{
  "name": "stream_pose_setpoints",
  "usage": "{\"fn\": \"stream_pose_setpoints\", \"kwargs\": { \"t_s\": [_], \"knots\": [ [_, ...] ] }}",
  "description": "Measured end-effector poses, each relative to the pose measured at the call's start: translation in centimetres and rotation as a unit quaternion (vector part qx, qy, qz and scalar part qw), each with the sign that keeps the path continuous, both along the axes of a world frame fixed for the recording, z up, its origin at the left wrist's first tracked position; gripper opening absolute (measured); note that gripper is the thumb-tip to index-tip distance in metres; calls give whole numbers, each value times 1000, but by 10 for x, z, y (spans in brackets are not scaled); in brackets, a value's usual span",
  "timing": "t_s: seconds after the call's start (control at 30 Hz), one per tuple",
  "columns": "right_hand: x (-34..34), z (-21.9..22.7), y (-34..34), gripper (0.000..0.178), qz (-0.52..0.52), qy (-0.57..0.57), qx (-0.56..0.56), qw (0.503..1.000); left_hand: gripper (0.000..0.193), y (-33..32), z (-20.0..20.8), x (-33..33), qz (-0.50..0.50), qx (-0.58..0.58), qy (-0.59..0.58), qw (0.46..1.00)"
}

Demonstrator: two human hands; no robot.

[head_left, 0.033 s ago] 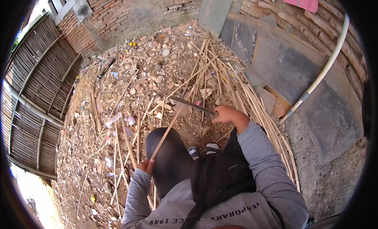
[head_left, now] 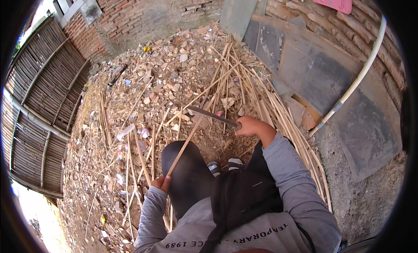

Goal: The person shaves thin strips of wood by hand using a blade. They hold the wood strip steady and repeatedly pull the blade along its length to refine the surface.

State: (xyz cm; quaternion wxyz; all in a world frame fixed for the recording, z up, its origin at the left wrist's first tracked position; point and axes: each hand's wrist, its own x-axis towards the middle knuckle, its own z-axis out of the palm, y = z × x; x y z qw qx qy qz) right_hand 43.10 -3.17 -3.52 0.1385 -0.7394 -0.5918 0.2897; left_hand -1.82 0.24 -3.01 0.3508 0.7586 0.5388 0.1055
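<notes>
My left hand [head_left: 162,183] is closed around the lower end of a flat bamboo strip [head_left: 184,145], beside my left knee. The strip slants up and to the right across the dark trouser leg. My right hand [head_left: 250,126] grips the handle end of a long, dark-bladed machete [head_left: 213,116], its blade pointing left. Near its tip the blade crosses the strip's upper end; whether it touches or cuts into the wood I cannot tell. Most of the handle is hidden inside my right fist.
Many bamboo strips [head_left: 274,109] lie in a long heap to my right, with more strips [head_left: 140,157] on the left. Rubble and litter cover the ground. Grey panels [head_left: 313,85] and a pale pole [head_left: 357,81] lean at the right wall. A bamboo fence [head_left: 41,96] stands left.
</notes>
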Motion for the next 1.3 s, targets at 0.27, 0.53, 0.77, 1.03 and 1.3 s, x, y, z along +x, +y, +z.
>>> {"fn": "stream_pose_setpoints", "kwargs": {
  "t_s": [0.27, 0.53, 0.77, 1.03, 1.3],
  "knots": [
    [1, 2, 2, 46, 7, 15, -30, 999, 51, -1, 5, 2, 0, -10, 6, 1000],
    [0, -2, 1, 41, 1, 18, -5, 1000, 50, 2, -1, -1, 9, -31, -5, 999],
    [-1, -2, 1, 43, 8, 20, -15, 1000, 49, 1, 5, 1, 24, -86, -42, 995],
    [1, -5, 3, 46, 15, 10, -17, 1000, 50, 2, 3, 1, 17, -68, -29, 997],
    [-1, -2, 2, 47, 11, 15, -14, 1000, 50, 4, -4, -3, 22, -72, -29, 997]
  ]
}}
